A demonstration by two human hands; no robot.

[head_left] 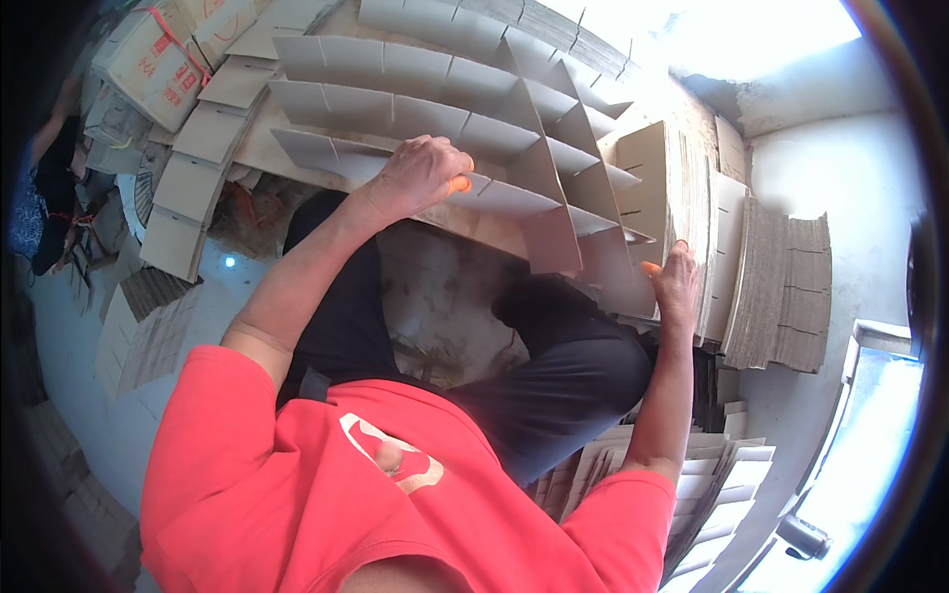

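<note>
A partly interlocked grid of grey cardboard divider strips (549,163) stands on the table before me. Several long strips run left to right, and two crosswise strips slot through them at the right. My left hand (425,176) is closed, its curled fingers on the top edge of the nearest long cardboard strip (509,195). Orange covers sit on fingertips of both hands. At the near end of a stack of slotted cardboard sheets (672,178), my right hand (675,285) touches the stack, thumb and forefinger apart. Its other fingers are partly hidden.
More cardboard stacks (781,287) stand along the right wall. Overlapping cardboard pieces (193,163) lie left of the grid, near a strapped carton (153,64). Another person (49,203) is at the far left. Finished-looking folded cardboard dividers (712,489) sit at my lower right.
</note>
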